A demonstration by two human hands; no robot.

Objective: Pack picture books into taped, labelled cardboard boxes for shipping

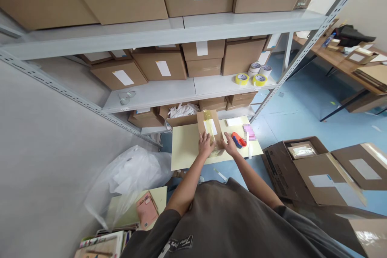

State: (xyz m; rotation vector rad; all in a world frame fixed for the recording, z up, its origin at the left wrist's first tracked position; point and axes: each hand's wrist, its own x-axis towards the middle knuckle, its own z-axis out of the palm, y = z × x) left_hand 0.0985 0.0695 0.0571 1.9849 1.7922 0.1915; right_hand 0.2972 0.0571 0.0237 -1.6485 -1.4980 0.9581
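Note:
A taped cardboard box (199, 123) with a white label lies on the pale yellow table (184, 149), clear tape running along its top. My left hand (206, 145) rests on the near left part of the box, fingers spread over the cardboard and tape. At the box's right edge is my right hand (230, 145), its fingers stretched out and touching or very near the side. Just right of that hand sits an orange and blue tape dispenser (238, 140). Beyond it are a pink item (249, 132), partly blurred, and a white strip (250, 151).
A metal shelf rack (169, 38) full of cartons stands in front, with tape rolls (242, 79) on its middle shelf. Open cartons (317, 177) are on the right. A plastic bag (136, 169) and a pink phone (147, 209) lie left. A wooden desk (341, 64) stands far right.

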